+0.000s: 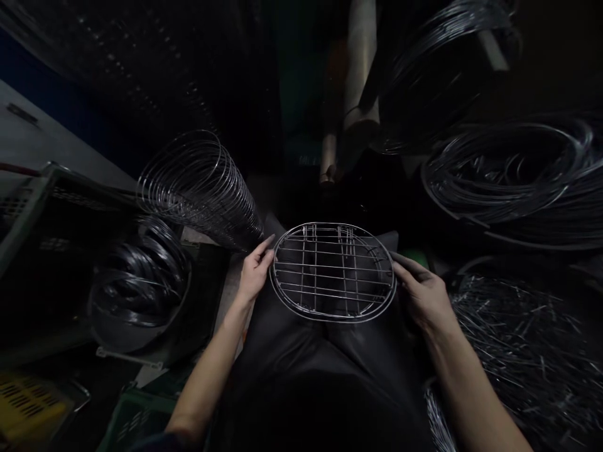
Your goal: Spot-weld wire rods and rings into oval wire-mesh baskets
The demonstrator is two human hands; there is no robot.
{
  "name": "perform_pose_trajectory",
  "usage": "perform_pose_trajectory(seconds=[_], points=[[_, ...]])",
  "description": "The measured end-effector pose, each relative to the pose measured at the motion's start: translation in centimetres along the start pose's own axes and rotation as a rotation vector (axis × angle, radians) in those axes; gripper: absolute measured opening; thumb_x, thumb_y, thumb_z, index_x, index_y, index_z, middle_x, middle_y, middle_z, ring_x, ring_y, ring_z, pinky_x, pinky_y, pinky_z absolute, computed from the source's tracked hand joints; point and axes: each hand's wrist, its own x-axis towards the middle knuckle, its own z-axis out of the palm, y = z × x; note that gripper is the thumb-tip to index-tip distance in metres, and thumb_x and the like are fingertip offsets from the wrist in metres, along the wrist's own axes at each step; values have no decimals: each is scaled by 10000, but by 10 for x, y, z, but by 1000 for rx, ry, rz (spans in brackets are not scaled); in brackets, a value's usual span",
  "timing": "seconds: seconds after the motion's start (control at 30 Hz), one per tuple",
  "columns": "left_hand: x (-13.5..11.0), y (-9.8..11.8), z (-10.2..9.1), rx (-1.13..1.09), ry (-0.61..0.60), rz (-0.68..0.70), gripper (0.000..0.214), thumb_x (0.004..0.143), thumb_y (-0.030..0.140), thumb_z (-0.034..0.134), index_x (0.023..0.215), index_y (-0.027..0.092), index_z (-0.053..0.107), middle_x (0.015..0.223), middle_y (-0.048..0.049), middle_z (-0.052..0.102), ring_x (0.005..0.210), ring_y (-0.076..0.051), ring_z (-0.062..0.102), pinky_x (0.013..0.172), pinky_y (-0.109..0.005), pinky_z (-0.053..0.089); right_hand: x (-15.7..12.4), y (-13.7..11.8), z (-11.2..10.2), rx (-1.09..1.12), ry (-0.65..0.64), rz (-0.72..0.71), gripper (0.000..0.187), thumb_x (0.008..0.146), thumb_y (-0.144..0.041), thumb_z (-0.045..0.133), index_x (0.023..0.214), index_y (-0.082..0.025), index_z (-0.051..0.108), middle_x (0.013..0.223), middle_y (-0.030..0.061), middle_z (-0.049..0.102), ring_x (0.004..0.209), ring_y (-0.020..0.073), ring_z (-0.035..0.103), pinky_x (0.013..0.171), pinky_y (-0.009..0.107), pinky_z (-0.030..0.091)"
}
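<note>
A round wire rack (332,272), a ring with a grid of crossed wires, lies flat over my lap on a dark apron. My left hand (255,272) grips its left rim, thumb up against the ring. My right hand (423,293) grips the right rim with fingers curled along the edge. Both hands hold the rack level between them.
A stack of wire rings (200,186) leans at the left behind my left hand. A bin of coiled wire (140,282) sits lower left, beside a crate (42,207). Large wire coils (513,172) lie at the right, loose cut wires (527,351) lower right. Someone's legs (351,107) stand ahead.
</note>
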Motion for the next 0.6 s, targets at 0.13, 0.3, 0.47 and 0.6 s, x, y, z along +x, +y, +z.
perform_pose_trajectory(seconds=[0.13,0.3,0.47,0.6], points=[[7,-6,1,98,-47,29,421,884,373,540,1253,179,605,1293,-57,609,1231,-224,544,1095,-353,389,1,3,-1,-168,6,-127,459,719,-464,719,1090,-195,705,1086,74,715,1081,249,628,1007,420,456],[21,-11,-3,263,-173,60,449,896,336,499,1319,192,549,1331,-28,574,1256,-217,525,1110,-334,375,5,11,-4,-395,-10,-218,471,791,-477,615,1171,-206,678,1135,69,697,1060,256,632,953,425,485],[23,-8,-7,316,-256,53,546,853,336,583,1372,195,485,1288,-25,614,1202,-234,569,1063,-339,433,0,5,-4,-622,47,-243,483,787,-453,562,1166,-184,691,890,61,744,487,125,552,518,274,504],[14,-14,2,322,-88,34,475,871,397,573,1300,195,562,1169,-24,680,1135,-228,609,1003,-343,489,-9,4,-5,-682,59,-227,529,793,-463,525,1215,-175,661,720,16,711,320,57,280,362,236,361]])
